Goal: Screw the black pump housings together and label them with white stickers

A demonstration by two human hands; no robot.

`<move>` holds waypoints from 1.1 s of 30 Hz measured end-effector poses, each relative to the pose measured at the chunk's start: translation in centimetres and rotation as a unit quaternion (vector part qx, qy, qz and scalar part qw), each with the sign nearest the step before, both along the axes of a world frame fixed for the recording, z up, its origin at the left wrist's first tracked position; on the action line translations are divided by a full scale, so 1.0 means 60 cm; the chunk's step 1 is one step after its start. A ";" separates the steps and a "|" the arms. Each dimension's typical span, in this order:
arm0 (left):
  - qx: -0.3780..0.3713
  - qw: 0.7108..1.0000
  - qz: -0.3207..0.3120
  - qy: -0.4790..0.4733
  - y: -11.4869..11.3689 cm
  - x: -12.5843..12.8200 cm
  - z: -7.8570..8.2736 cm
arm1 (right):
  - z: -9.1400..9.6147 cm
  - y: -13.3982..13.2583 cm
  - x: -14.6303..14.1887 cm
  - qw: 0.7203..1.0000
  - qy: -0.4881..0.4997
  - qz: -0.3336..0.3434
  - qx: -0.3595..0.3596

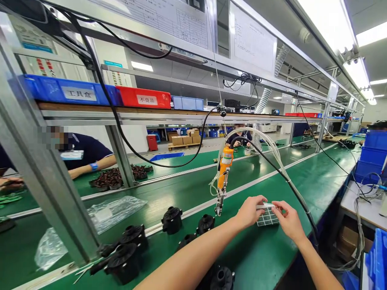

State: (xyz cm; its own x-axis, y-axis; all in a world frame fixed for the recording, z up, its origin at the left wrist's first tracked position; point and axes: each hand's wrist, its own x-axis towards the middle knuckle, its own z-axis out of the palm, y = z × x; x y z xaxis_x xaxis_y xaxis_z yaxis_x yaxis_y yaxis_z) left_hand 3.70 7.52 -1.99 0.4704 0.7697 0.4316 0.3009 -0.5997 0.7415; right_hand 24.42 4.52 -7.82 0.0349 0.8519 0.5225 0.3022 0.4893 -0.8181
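My left hand point(252, 210) and my right hand point(287, 219) meet over the green bench, fingers closed on a slim white piece point(266, 206) between them. Its exact kind I cannot make out. Right below it shows a white grid point(267, 220) with green between its lines; whether the two are joined I cannot tell. An orange power screwdriver point(225, 167) hangs to the left of my hands, its tip low over the bench. Round black pump-like housings stand near my left forearm, among them one black housing point(172, 220) and a nearer black housing point(222, 278).
Clear plastic bags point(115, 211) lie at left by a metal post point(60, 193). A black cable point(278, 169) and pale hoses arch down to the right. Blue bins point(373, 155) stack at far right. Across the bench, a person's arm point(93, 166) rests near dark parts point(116, 177).
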 end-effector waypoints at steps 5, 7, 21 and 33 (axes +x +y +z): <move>0.000 0.999 0.030 -0.011 -0.004 0.002 -0.006 | 0.011 -0.010 0.005 0.999 -0.041 -0.012 0.015; -0.002 0.999 0.039 -0.014 -0.004 0.002 -0.004 | 0.012 -0.010 0.005 0.998 -0.052 -0.017 0.023; -0.028 0.999 0.030 -0.021 -0.002 0.002 0.007 | 0.026 -0.035 0.024 0.978 -0.116 -0.032 0.172; -0.106 0.988 0.030 -0.106 -0.006 0.005 0.005 | 0.031 -0.030 -0.008 0.999 -0.015 -0.035 0.038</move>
